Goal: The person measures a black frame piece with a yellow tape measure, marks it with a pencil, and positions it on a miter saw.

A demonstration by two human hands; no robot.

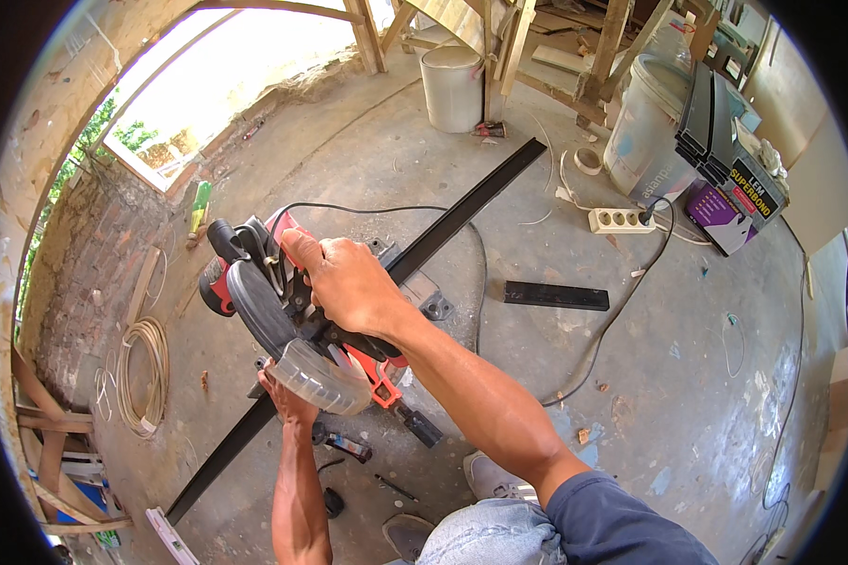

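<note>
A mitre saw (292, 311) stands on the concrete floor in front of me, its black blade guard and clear plastic cover tilted toward the lower right. My right hand (349, 282) is wrapped round the saw's red and black handle. Across the saw's base lies a long black profile strip (471, 212), running from the upper right to the lower left. Beside the clear cover, my left hand (290, 403) grips the strip close to the base; its fingertips are partly hidden. The blade is hidden by the guard.
A short black offcut (556, 295) lies right of the saw. The black cable runs to a power strip (622, 221). Buckets (452, 89) and boxes (725, 212) stand farther back. Coiled cable (143, 377) lies left; a spirit level (170, 537) touches the strip's near end.
</note>
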